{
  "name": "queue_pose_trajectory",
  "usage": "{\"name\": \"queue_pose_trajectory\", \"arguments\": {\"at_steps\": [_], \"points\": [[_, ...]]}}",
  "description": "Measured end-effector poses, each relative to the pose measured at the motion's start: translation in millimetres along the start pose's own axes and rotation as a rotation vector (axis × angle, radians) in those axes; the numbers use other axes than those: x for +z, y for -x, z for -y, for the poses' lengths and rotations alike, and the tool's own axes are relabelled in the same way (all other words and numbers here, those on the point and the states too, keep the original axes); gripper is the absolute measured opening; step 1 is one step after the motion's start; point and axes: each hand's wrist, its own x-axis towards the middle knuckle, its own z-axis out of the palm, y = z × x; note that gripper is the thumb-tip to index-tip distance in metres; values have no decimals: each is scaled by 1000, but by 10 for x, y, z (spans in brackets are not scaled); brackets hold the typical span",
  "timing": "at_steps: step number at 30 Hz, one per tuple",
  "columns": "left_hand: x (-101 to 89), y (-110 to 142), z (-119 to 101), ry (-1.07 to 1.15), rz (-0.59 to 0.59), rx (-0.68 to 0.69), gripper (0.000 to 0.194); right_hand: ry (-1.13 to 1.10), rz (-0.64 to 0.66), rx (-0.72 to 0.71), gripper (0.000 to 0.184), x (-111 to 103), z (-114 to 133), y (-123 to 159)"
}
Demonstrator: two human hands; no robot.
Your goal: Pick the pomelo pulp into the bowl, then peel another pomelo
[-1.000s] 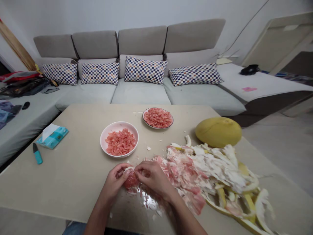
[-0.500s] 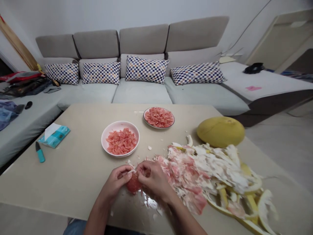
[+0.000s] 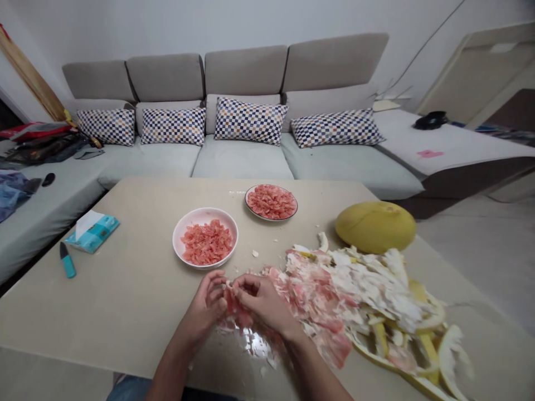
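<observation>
Between my two hands, low in the middle of the head view, is a red pomelo segment [image 3: 239,315], blurred and partly hidden by my fingers. My left hand [image 3: 205,305] is curled around its left side, thumb and fingertips against it. From the right, my right hand [image 3: 263,303] pinches its upper edge, where a whitish bit of membrane shows. Just beyond my hands stands a white bowl [image 3: 180,253] of peeled pomelo flesh [image 3: 207,243]. To the right spreads a heap of pink and white membranes and pith [image 3: 321,295].
A dark-rimmed plate [image 3: 247,207] of pomelo flesh stands farther back. At right lie a whole yellow pomelo [image 3: 375,225] and peel strips [image 3: 432,353]. A teal-handled knife [image 3: 68,263] and a tissue pack [image 3: 95,234] lie at left. Behind the table [image 3: 137,312] is a sofa [image 3: 242,159].
The segment has slipped lower and turned between my hands, showing less of its red face. My left fingers have lifted and loosened slightly; my right hand stays nearly in place.
</observation>
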Motion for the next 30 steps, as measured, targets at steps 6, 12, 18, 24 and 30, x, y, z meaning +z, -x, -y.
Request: {"name": "queue_pose_trajectory", "arguments": {"at_steps": [6,12,18,24,30], "points": [[11,-17,19,-152,-12,-6,45,-62,37,50,17,142,-60,9],[71,13,-84,-187,-136,26,38,-42,-102,50,22,213,-159,0],[136,26,-96,-152,-310,54,44,-75,-198,47,17,242,-166,-11],[96,23,-10,-57,-370,83,48,-156,-209,49,21,241,-181,-24],[33,39,-30,-18,-298,104,47,-157,-66,31,23,184,-160,-29]]}}
